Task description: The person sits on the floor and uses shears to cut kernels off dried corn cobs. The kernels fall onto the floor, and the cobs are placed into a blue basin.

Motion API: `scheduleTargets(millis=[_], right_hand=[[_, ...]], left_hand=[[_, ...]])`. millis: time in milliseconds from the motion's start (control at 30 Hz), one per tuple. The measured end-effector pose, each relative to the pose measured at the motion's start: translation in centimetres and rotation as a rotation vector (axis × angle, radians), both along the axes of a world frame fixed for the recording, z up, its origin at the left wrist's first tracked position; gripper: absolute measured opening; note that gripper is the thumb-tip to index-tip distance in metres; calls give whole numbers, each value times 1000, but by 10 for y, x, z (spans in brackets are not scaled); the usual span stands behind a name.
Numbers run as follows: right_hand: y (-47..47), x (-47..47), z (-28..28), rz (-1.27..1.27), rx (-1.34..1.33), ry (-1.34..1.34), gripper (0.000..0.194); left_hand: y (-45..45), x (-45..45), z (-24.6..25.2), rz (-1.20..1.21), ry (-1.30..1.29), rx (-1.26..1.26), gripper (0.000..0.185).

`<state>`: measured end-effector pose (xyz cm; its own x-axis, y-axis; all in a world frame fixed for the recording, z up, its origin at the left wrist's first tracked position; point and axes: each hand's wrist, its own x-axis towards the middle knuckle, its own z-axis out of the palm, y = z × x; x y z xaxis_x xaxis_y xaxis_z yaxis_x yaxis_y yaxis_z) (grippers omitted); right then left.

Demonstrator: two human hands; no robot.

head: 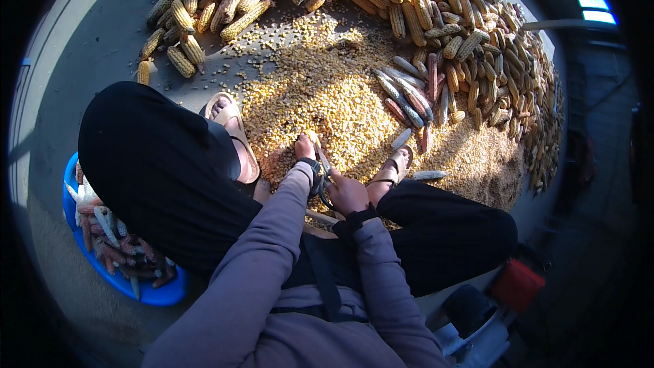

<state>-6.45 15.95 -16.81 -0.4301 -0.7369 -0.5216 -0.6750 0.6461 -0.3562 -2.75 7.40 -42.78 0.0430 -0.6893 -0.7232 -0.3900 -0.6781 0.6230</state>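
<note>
My right hand (348,193) is closed around the handles of a pair of scissors (323,157), whose blades point away from me. Just left of the blades is my left hand (305,146), low over a heap of loose corn kernels (342,102). Its fingers are at a small pale piece by the blade tips; whether they grip it is unclear. Stripped corn cobs (403,94), some red and some whitish, lie on the kernels beyond my right foot.
Unshelled ears of corn (490,61) are piled along the far side and right. A blue plastic basin (148,294) of bare cobs stands at my left. My sandaled feet flank the kernels. A red object (517,285) and a dark container (467,311) sit at lower right.
</note>
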Motion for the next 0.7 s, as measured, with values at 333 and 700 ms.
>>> scheduleTargets(millis=[333,700], right_hand=[[-10,13,9,15,95,26,44],[-30,17,-14,-2,75,97,38]], left_hand=[[2,6,-7,83,166,143,59],[8,7,-42,35,169,173,60]])
